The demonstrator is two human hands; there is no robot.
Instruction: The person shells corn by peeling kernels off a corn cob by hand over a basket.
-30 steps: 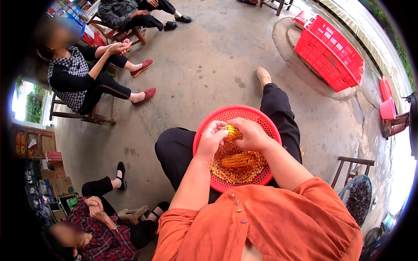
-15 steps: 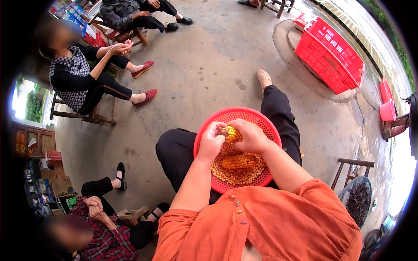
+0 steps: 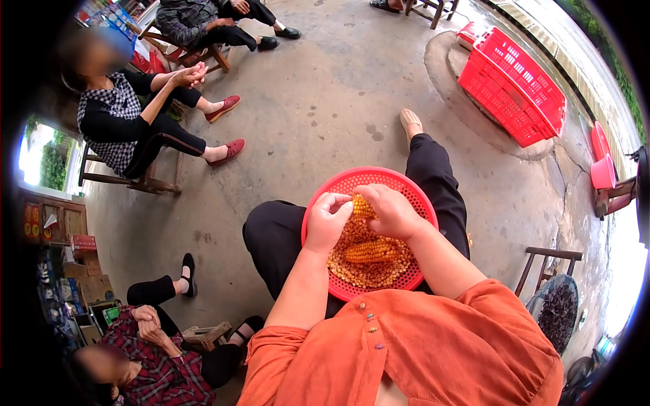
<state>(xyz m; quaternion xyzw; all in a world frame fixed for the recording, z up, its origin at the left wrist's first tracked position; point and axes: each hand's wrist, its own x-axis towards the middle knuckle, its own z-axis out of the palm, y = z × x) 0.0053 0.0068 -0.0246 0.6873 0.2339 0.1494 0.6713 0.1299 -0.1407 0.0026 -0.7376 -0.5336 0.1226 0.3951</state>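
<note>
A red perforated basket (image 3: 424,203) rests on my lap, with loose corn kernels (image 3: 359,274) across its bottom. On the kernels lies one orange-yellow corn cob (image 3: 372,252). Above it, a second corn cob (image 3: 363,206) is held between my two hands. My right hand (image 3: 391,210) is wrapped round its right side. My left hand (image 3: 329,220) is closed at its left end, thumb and fingers pressed together there; part of this cob is hidden by the hands.
Seated people (image 3: 112,122) are on the left, one in a plaid shirt (image 3: 152,358) at lower left. A red crate (image 3: 512,88) stands at upper right. On the right are a pink basin (image 3: 602,171), a wooden chair (image 3: 553,251) and a container of dark material (image 3: 558,311).
My left fingers have shifted slightly over the end of the held cob, and its visible part looks a little different. The cob in the basket stays where it was.
</note>
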